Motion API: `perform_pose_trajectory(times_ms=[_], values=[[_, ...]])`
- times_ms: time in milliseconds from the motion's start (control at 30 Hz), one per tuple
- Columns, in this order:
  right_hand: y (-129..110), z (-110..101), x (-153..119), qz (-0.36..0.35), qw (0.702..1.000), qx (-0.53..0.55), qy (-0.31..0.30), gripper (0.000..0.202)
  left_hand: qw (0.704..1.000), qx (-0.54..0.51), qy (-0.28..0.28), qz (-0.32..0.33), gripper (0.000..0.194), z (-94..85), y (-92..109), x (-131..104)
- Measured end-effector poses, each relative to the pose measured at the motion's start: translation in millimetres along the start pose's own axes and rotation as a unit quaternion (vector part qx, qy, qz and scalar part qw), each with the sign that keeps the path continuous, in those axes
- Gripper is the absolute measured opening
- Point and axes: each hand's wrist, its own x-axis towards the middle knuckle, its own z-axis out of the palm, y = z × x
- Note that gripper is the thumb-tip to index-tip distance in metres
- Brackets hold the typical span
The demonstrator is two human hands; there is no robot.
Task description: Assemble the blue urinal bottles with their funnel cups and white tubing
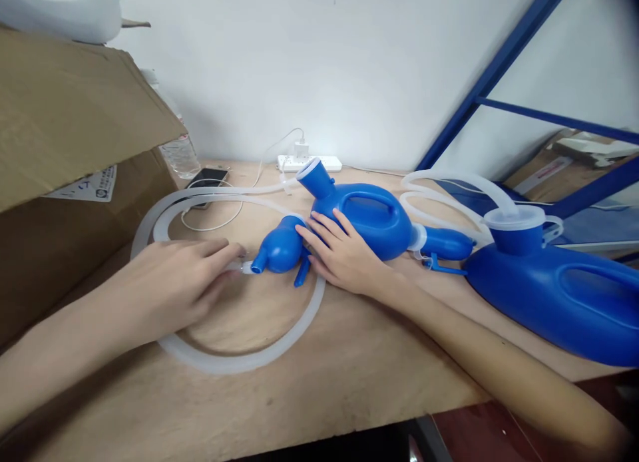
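Note:
My left hand (184, 279) is closed, its thumb and fingers pinching the end of a translucent hose close to the spout of a small blue bulb-shaped piece (280, 249). Fingers of my right hand (344, 252) are spread; they rest at the right side of that piece and against a blue bottle with a handle (379, 232). Whether the right hand grips anything is partly hidden. The pale hose (239, 363) loops across the wooden table around the small piece. A blue elongated part (449, 243) lies at the bottle's right end.
At the right stands a second blue bottle (554, 295) with a hose in its mouth. A cardboard box (74, 116) is at the left. A phone (210, 177), a power strip (319, 162) and a clear plastic bottle (180, 157) lie near the wall. A blue frame (494, 69) rises behind.

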Motion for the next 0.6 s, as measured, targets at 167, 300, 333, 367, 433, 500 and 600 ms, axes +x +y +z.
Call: perform_pose_trajectory(times_ms=[167, 300, 333, 367, 433, 500, 600], values=[[15, 1, 0, -0.005, 1.000, 0.024, 0.001, 0.070, 0.995, 0.047, 0.048, 0.068, 0.035, 21.4, 20, 15], [18, 1, 1, -0.029, 0.994, 0.102, -0.007, 0.081, 0.991, 0.010, 0.111, 0.075, 0.030, 36.7, 29, 19], [18, 2, 1, -0.029, 0.992, 0.126, -0.006, 0.082, 0.990, -0.004, 0.120, 0.074, 0.029, 39.4, 30, 19], [17, 4, 2, -0.029, 0.988, 0.151, -0.002, 0.082, 0.989, -0.017, 0.124, 0.076, 0.028, 41.7, 31, 19], [17, 8, 4, -0.029, 0.980, 0.197, 0.009, 0.078, 0.988, -0.036, 0.125, 0.084, 0.028, 45.2, 32, 19], [18, 12, 8, -0.038, 0.974, 0.221, 0.019, 0.070, 0.987, -0.041, 0.125, 0.095, 0.029, 47.1, 34, 19], [20, 14, 17, -0.067, 0.978, 0.197, 0.023, 0.057, 0.987, -0.046, 0.128, 0.091, 0.028, 47.2, 35, 19]])
